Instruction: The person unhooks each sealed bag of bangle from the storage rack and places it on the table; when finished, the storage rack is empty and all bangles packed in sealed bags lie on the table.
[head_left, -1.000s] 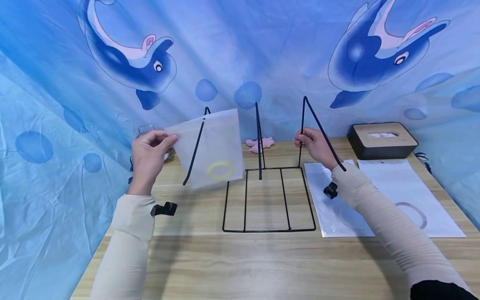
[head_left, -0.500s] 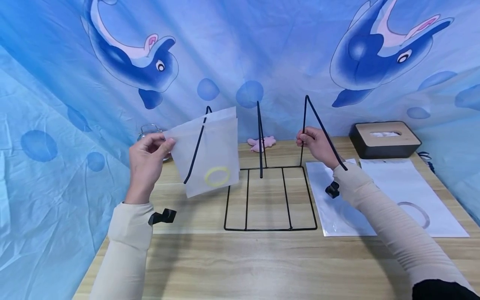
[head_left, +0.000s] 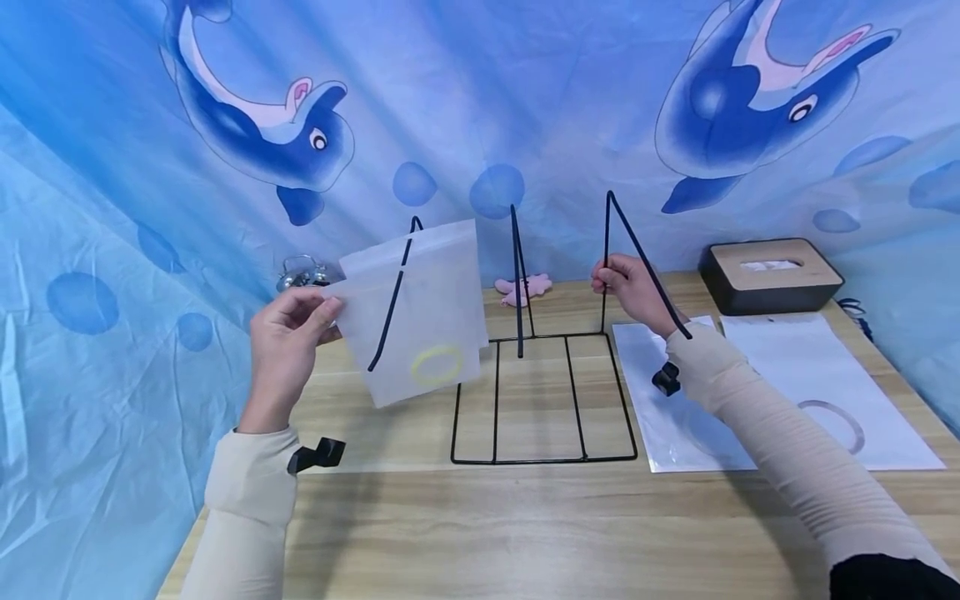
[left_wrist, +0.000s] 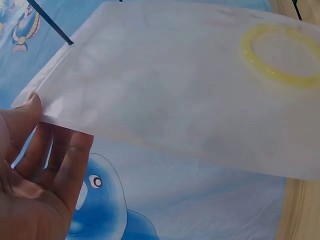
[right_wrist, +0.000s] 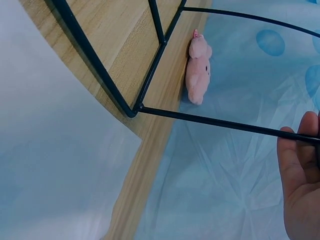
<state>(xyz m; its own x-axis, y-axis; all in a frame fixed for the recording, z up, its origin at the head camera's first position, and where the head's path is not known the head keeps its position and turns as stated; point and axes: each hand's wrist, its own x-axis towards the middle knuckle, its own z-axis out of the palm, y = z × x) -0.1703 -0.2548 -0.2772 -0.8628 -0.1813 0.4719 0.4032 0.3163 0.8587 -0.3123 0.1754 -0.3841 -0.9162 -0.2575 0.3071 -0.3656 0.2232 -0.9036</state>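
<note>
My left hand (head_left: pixel 288 342) pinches the left edge of a frosted translucent bag (head_left: pixel 408 304) between thumb and fingers. A yellow ring (left_wrist: pixel 255 55) shows through the bag, near its lower end. In the head view the bag hangs tilted at the left divider of a black wire rack (head_left: pixel 546 461); most of that divider's front wire shows in front of it. The bag looks layered, and I cannot tell how the wire passes between the layers. My right hand (head_left: pixel 633 287) holds the rear upright of the right divider, its fingers curled at the wire (right_wrist: pixel 225 125).
Two white packets (head_left: pixel 825 375) lie to the rack's right, under the right forearm. A tissue box (head_left: pixel 772 275) stands behind them. At the back are a pink plush toy (head_left: pixel 522 289) and a silver alarm clock (head_left: pixel 303 273). A blue dolphin-print curtain (head_left: pixel 480 100) encloses the table.
My left hand has come down and a little left, drawing the near layer of the bag lower, so more of the layer behind shows. My right hand keeps its hold on the rack.
</note>
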